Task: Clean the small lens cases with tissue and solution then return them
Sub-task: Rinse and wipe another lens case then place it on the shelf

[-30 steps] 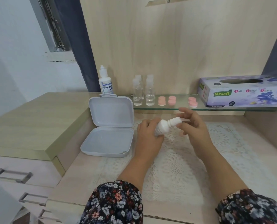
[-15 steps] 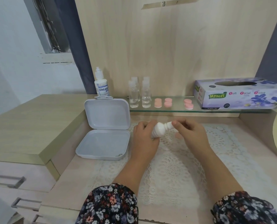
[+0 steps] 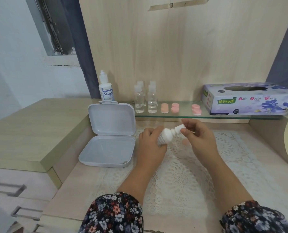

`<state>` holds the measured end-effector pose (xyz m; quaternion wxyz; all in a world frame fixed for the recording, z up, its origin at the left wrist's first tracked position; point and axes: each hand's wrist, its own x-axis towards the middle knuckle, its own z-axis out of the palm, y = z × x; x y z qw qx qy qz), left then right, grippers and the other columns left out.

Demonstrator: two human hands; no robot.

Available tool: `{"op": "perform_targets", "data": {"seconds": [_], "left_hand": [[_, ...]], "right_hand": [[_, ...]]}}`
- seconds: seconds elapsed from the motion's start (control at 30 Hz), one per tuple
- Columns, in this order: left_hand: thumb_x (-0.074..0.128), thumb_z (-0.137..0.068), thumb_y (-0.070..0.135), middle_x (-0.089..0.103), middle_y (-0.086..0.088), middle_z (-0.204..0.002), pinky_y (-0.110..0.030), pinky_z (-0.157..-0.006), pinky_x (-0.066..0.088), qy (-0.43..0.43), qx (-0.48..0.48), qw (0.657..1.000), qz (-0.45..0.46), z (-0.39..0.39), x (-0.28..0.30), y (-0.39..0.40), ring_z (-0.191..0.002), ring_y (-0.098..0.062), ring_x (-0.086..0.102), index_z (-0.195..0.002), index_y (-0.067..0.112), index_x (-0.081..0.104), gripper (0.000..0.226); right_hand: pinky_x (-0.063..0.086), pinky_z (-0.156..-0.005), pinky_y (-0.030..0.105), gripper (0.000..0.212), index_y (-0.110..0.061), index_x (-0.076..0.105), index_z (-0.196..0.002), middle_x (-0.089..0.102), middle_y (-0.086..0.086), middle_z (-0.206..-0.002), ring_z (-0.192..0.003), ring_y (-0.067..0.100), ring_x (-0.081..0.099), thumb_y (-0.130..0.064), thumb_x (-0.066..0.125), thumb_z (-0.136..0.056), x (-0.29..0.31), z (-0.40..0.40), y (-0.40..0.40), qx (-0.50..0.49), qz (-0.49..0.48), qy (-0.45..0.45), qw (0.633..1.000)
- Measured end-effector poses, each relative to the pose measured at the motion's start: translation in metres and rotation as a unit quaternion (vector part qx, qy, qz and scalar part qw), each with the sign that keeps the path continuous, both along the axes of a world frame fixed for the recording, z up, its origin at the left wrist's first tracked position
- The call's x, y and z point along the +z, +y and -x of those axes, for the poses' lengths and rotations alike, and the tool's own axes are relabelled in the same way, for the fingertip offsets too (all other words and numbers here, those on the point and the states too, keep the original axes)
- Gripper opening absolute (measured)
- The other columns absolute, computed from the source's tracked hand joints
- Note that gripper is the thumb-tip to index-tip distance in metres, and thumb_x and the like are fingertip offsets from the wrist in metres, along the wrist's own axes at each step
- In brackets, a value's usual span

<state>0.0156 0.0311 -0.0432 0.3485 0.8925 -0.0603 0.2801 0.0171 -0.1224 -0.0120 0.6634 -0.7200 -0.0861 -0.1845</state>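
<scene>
The left hand [image 3: 150,145] wraps the body of a small white solution bottle [image 3: 165,136], held tilted with its nozzle end pointing right and slightly up. The right hand [image 3: 198,140] pinches the bottle's cap [image 3: 180,128] between thumb and fingertips, so both grips are closed on the one bottle, low over the lace mat [image 3: 178,179] on the worktop [image 3: 69,187].

The step in hand looks like working the cap, probably unscrewing it to get at the solution. To do it well, the left grip should stay firm but not squeeze, since a soft bottle may squirt once the cap loosens. Turning the cap with the fingertips while the body is kept still would give the most control, and bringing the nozzle upright first would guard against a spill onto the lace.

A pink lens case [image 3: 185,141] lies on the mat just below the right fingers, partly hidden. More pink lens cases [image 3: 175,107] sit on the glass shelf [image 3: 224,116] behind, between clear vials [image 3: 145,101] and a tissue box [image 3: 247,100]. An open grey box [image 3: 109,137] stands to the left.
</scene>
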Motion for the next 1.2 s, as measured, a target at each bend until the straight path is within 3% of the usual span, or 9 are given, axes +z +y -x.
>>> {"op": "perform_targets", "data": {"seconds": [0.13,0.23,0.3,0.43,0.67,0.9,1.0,1.1,1.2], "left_hand": [[0.067,-0.077,0.015,0.049,0.003,-0.104,-0.032,-0.080,0.041,0.008,-0.006,1.000,0.012,0.000,0.000,-0.001,-0.099,-0.019,0.047,-0.125,0.031,0.057,0.052],[0.066,-0.076,0.013,0.049,0.004,-0.103,-0.035,-0.084,0.044,0.017,-0.005,0.999,0.038,-0.002,-0.002,0.001,-0.099,-0.019,0.047,-0.125,0.032,0.057,0.054],[0.068,-0.075,0.013,0.048,0.005,-0.103,-0.035,-0.086,0.044,0.021,-0.001,0.998,0.057,-0.004,-0.002,0.002,-0.100,-0.019,0.048,-0.124,0.032,0.056,0.054],[0.070,-0.074,0.014,0.047,0.006,-0.105,-0.033,-0.089,0.043,0.027,0.004,0.996,0.080,-0.006,-0.002,0.003,-0.103,-0.018,0.049,-0.124,0.032,0.056,0.055],[0.071,-0.075,0.015,0.045,0.009,-0.106,-0.034,-0.090,0.044,0.025,0.004,0.996,0.080,-0.005,-0.001,0.004,-0.104,-0.017,0.048,-0.125,0.032,0.054,0.056],[0.075,-0.075,0.020,0.048,0.008,-0.112,-0.032,-0.090,0.044,0.043,-0.016,0.990,0.136,-0.004,0.002,0.004,-0.104,-0.014,0.050,-0.125,0.034,0.054,0.056],[0.075,-0.075,0.022,0.049,0.007,-0.116,-0.028,-0.088,0.043,0.059,-0.051,0.979,0.188,-0.001,0.007,0.006,-0.100,-0.008,0.052,-0.120,0.038,0.052,0.053],[0.075,-0.076,0.021,0.050,0.008,-0.115,-0.024,-0.087,0.041,0.050,-0.083,0.975,0.199,0.004,0.010,0.009,-0.099,0.000,0.050,-0.113,0.044,0.048,0.051],[0.075,-0.077,0.017,0.057,0.019,-0.107,-0.022,-0.085,0.044,0.059,-0.116,0.961,0.245,0.007,0.013,0.011,-0.097,0.003,0.053,-0.103,0.050,0.049,0.050]], "right_hand": [[0.051,-0.087,0.034,0.041,-0.037,0.064,-0.102,0.068,-0.010,-0.108,-0.101,0.007,0.061,0.002,0.059,-0.090,-0.003,-0.001,-0.001,0.026,0.002,-0.014,1.000],[0.048,-0.086,0.018,0.044,-0.036,0.062,-0.104,0.066,-0.009,-0.110,-0.101,0.000,0.059,0.005,0.054,-0.092,0.000,0.000,-0.002,0.024,-0.003,-0.031,0.999],[0.046,-0.077,0.009,0.043,-0.038,0.061,-0.102,0.064,-0.010,-0.108,-0.094,-0.003,0.059,0.003,0.054,-0.092,0.001,0.000,-0.003,0.005,-0.003,-0.028,1.000],[0.040,-0.068,0.017,0.024,-0.031,0.060,-0.100,0.062,-0.014,-0.096,-0.082,0.003,0.055,-0.009,0.062,-0.091,-0.006,-0.002,-0.005,-0.053,0.134,0.014,0.990],[0.042,-0.087,0.032,0.016,-0.030,0.065,-0.103,0.052,-0.001,-0.100,-0.100,0.020,0.053,-0.022,0.063,-0.089,-0.022,-0.013,0.001,-0.059,0.360,0.072,0.928],[0.044,-0.092,0.035,0.021,-0.030,0.069,-0.111,0.063,-0.004,-0.109,-0.102,0.013,0.053,-0.029,0.056,-0.094,-0.012,-0.008,-0.006,-0.052,0.302,0.054,0.950],[0.042,-0.074,0.024,0.014,-0.023,0.072,-0.098,0.067,-0.007,-0.102,-0.084,0.002,0.055,-0.024,0.059,-0.094,-0.003,0.000,-0.019,-0.068,0.264,0.057,0.960],[0.039,-0.061,0.021,0.011,-0.028,0.070,-0.084,0.067,-0.012,-0.091,-0.074,0.000,0.054,-0.038,0.066,-0.088,0.002,0.012,-0.036,-0.056,0.298,0.100,0.948],[0.043,-0.069,0.027,0.028,-0.029,0.071,-0.095,0.060,-0.013,-0.094,-0.084,0.006,0.055,-0.045,0.078,-0.074,0.001,0.020,-0.051,-0.044,0.345,0.158,0.924]]}}
